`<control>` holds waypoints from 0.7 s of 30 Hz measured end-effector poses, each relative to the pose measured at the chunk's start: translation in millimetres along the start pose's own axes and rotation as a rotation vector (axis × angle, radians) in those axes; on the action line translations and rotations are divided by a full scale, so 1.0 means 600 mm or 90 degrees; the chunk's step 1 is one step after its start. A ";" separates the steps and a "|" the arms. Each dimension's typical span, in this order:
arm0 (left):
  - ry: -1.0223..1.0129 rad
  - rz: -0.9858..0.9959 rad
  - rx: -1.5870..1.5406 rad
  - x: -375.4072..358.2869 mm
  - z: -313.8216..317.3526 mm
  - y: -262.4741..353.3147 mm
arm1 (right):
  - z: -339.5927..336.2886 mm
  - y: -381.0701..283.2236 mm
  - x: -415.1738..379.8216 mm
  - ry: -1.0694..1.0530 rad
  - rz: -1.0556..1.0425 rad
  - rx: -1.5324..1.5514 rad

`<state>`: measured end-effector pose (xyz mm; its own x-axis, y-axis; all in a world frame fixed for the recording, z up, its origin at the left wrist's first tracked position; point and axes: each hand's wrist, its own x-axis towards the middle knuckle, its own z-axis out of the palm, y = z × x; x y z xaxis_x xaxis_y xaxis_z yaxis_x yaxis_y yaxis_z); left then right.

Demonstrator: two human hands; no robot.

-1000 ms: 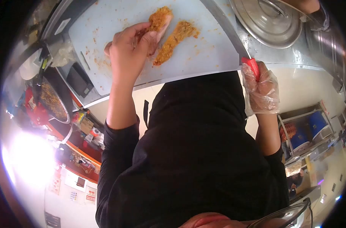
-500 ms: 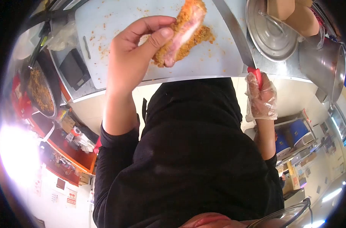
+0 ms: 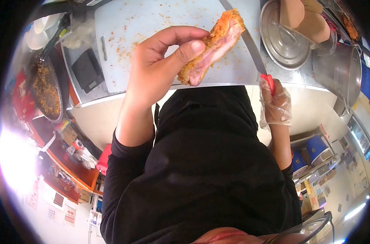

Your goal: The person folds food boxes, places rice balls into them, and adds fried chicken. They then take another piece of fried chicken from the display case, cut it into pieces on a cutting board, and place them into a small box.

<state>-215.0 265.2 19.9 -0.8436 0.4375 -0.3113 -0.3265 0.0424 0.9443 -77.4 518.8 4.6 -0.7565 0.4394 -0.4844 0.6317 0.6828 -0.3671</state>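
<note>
Closest, low and centre of the frame, a black-clad torso (image 3: 205, 171) fills the view; above it at centre, the left hand (image 3: 160, 69) is closed around a breaded cutlet (image 3: 213, 44), cut face pink, lifted clear of the white cutting board (image 3: 152, 24); right of centre, the gloved right hand (image 3: 275, 103) is clenched on a red-handled knife (image 3: 258, 61), blade lying across the board's edge; crumbs scattered on the board; upper right, a steel lid (image 3: 282, 40) and steel pot (image 3: 339, 69); far left, a pan of crumbs (image 3: 44, 91).
</note>
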 end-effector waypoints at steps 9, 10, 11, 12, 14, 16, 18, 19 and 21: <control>0.015 0.000 -0.005 -0.010 0.020 0.022 | 0.008 0.013 0.005 0.038 -0.049 -0.086; 0.016 0.007 -0.002 -0.011 0.022 0.023 | 0.012 0.016 0.006 0.047 -0.061 -0.086; 0.015 0.011 0.000 -0.013 0.022 0.024 | 0.016 0.017 0.008 0.056 -0.073 -0.085; 0.014 0.015 0.001 -0.014 0.023 0.026 | 0.018 0.017 0.009 0.056 -0.075 -0.092; 0.018 0.030 0.006 -0.015 0.026 0.028 | 0.020 0.016 0.012 0.057 -0.078 -0.106; 0.028 0.051 0.012 -0.017 0.030 0.032 | 0.019 0.010 0.018 0.032 -0.046 -0.136; 0.046 0.063 0.014 -0.019 0.036 0.044 | 0.018 0.004 0.027 0.030 -0.051 -0.160; 0.054 0.073 0.016 -0.019 0.040 0.052 | 0.018 0.002 0.032 0.042 -0.071 -0.169; 0.069 0.114 0.004 -0.018 0.053 0.070 | 0.024 0.006 0.050 0.071 -0.128 -0.187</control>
<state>-206.0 290.7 66.2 -0.9290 0.3393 -0.1481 -0.1651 -0.0217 0.9860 -95.6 526.2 -22.9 -0.8849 0.3288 -0.3299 0.4047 0.8933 -0.1953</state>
